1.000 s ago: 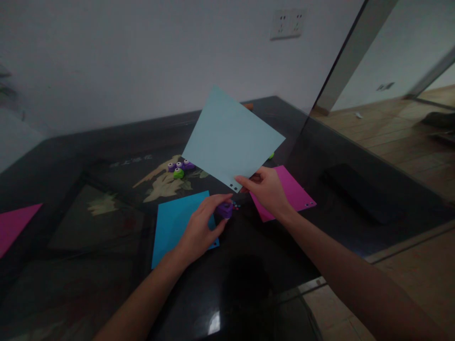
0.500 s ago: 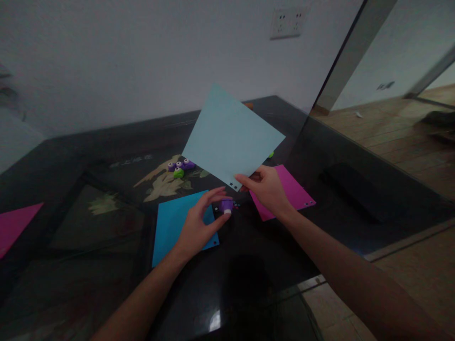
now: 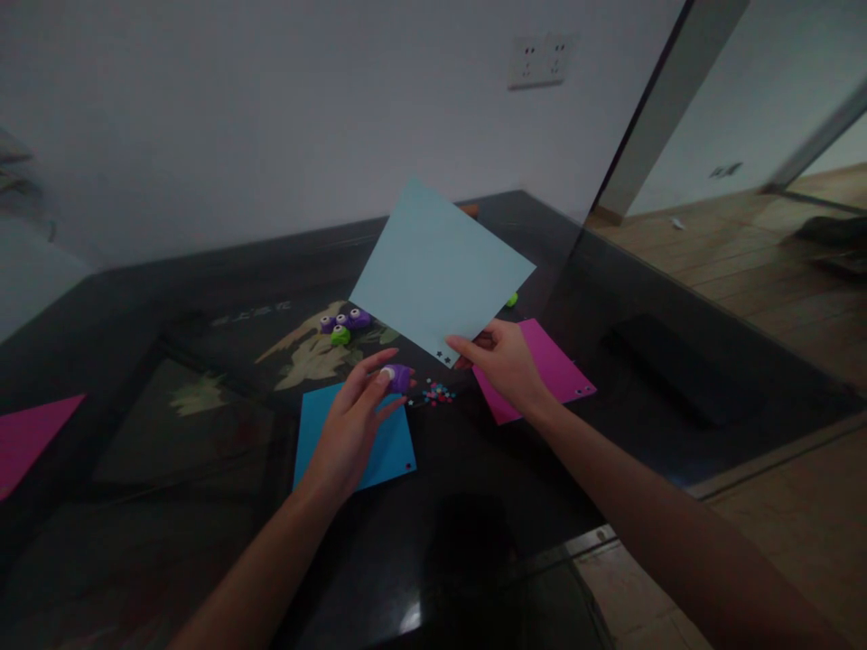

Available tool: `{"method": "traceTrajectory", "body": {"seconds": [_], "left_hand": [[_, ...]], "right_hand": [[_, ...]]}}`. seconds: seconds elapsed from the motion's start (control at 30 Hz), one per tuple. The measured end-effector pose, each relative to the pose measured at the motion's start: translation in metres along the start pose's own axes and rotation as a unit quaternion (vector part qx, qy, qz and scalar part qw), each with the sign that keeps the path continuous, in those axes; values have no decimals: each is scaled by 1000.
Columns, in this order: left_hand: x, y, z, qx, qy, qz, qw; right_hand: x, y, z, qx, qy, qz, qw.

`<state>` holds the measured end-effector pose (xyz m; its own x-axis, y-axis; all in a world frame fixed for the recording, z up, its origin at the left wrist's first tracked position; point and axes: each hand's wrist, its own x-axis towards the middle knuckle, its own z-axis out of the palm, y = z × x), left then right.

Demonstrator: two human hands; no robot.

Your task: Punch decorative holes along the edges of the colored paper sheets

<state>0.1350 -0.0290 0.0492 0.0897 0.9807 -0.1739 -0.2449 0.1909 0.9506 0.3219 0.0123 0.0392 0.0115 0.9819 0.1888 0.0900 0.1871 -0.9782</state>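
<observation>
My right hand [image 3: 505,366] pinches the lower corner of a pale blue paper sheet [image 3: 440,266], raised and tilted above the table. Two small star-shaped holes show near that corner. In my left hand [image 3: 352,411] is a purple craft punch [image 3: 397,378], its pale round button under my thumb. Below that hand lies a bright blue paper sheet [image 3: 389,460] with a punched hole at its near right corner. Tiny coloured paper cutouts [image 3: 437,394] are scattered between my hands. A pink paper sheet [image 3: 556,366] with punched holes at one corner rests beneath my right hand.
Several purple punches [image 3: 358,318] and a green punch [image 3: 340,336] stand toward the back left. Another green item [image 3: 512,300] peeks out behind the raised sheet. A second pink sheet [image 3: 33,438] lies far left. A dark flat object [image 3: 667,366] is at right on the black table [image 3: 542,487].
My left hand has moved left with the purple punch and turned it, uncovering the paper cutouts on the table. My right hand keeps holding the pale blue sheet in nearly the same place.
</observation>
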Motion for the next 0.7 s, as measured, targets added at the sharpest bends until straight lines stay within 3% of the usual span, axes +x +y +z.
{"method": "traceTrajectory", "body": {"seconds": [0.43, 0.7], "left_hand": [[3, -2, -1, 2, 8, -14, 1000], [4, -18, 1, -19, -23, 4, 1000]], "right_hand": [[0, -3, -1, 7, 13, -8, 1000], [1, -6, -1, 11, 16, -13, 1000]]}}
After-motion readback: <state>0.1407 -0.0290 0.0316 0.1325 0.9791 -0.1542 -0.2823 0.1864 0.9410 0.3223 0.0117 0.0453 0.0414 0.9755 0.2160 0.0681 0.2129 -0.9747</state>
